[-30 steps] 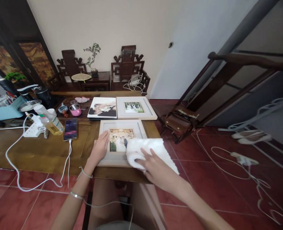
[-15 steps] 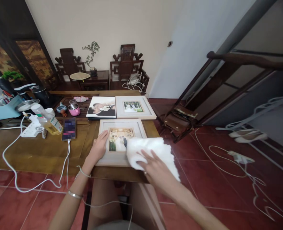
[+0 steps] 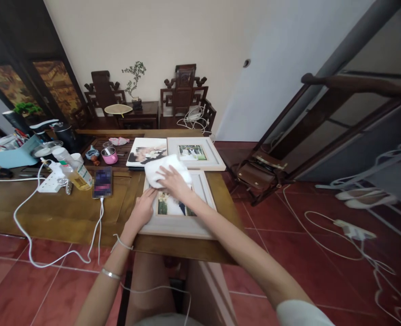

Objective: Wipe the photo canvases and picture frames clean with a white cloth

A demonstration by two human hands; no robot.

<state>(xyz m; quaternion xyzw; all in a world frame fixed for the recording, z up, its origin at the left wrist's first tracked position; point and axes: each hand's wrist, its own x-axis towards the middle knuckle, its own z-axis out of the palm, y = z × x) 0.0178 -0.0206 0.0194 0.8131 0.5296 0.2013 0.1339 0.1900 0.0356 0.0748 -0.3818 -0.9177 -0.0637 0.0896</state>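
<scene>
A pale wooden picture frame (image 3: 200,213) with a photo lies flat at the near edge of the brown table (image 3: 67,213). My left hand (image 3: 142,210) rests flat on the frame's left border, fingers stretched out. My right hand (image 3: 173,180) presses a white cloth (image 3: 161,168) onto the frame's far left corner, fingers spread over it. Behind lie a second framed photo (image 3: 195,154) and a photo print (image 3: 146,152).
A phone (image 3: 102,182) on a white charging cable, a bottle of yellow liquid (image 3: 74,172), a power strip (image 3: 50,181) and a pink cup (image 3: 109,155) stand on the table's left. Carved chairs (image 3: 185,97) stand behind. A brown bag (image 3: 258,174), cables and shoes lie on the red tiled floor.
My right hand has swept the white cloth from the frame's near right corner up to its far left corner. My left hand has stayed on the frame's left border.
</scene>
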